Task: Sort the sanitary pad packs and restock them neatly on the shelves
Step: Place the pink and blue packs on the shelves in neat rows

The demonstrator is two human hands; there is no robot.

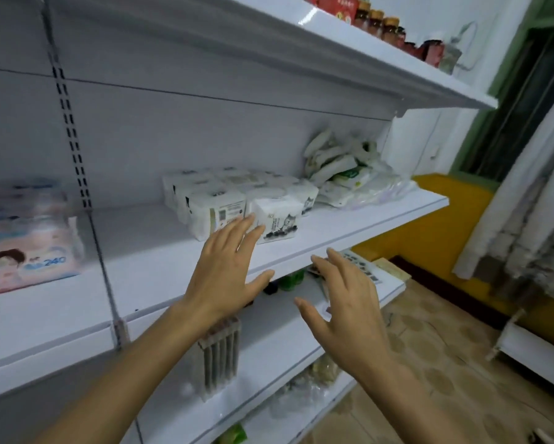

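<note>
White sanitary pad packs (231,200) stand in tidy rows on the middle white shelf (160,261). The front pack (280,219) shows a small cartoon print. My left hand (227,267) is spread flat, its fingertips at or just short of that front pack. My right hand (346,296) hovers with straight fingers below the shelf's front edge, holding nothing. Behind and to the right, a loose heap of white and green pad packs (343,165) lies jumbled against the shelf's back corner.
Pink and blue packs marked 240 (29,248) sit on the left bay. Bottles and red boxes (381,24) line the top shelf. A ribbed packet (219,357) and green bottles (290,278) occupy lower shelves. Yellow wall base (445,219) and patterned floor lie right.
</note>
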